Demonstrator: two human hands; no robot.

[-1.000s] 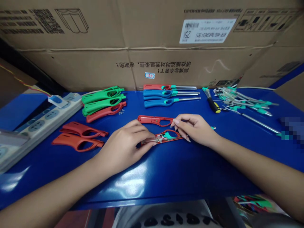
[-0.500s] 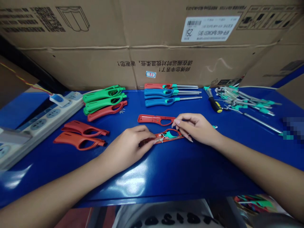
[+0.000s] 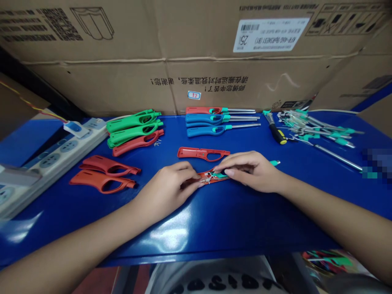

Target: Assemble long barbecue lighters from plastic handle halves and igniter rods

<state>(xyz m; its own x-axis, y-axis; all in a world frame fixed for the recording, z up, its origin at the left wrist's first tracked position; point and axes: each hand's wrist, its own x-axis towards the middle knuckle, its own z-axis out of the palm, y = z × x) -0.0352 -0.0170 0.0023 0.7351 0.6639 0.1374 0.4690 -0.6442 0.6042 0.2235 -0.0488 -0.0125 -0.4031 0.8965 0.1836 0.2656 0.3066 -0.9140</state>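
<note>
An opened red gas lighter lies in front of me, with a teal trigger and thin white wires in its half shell. My left hand is closed on the shell's left end, thumb and fingers pinching it. Fingers of my right hand are bent over the right part of the lighter, around the trigger, and hide its front. Beyond the right hand a teal tip shows. Just behind, a matching red half shell lies with its inner side up.
Finished-looking lighters lie at the back. Green shells and red shells are on the left, beside a power strip. At the right are a screwdriver and several metal-tube inner parts. A cardboard box walls the back.
My right hand has shifted left along the lighter, from its front end onto the trigger, and now covers the handle loop. My left hand stays where it was.
</note>
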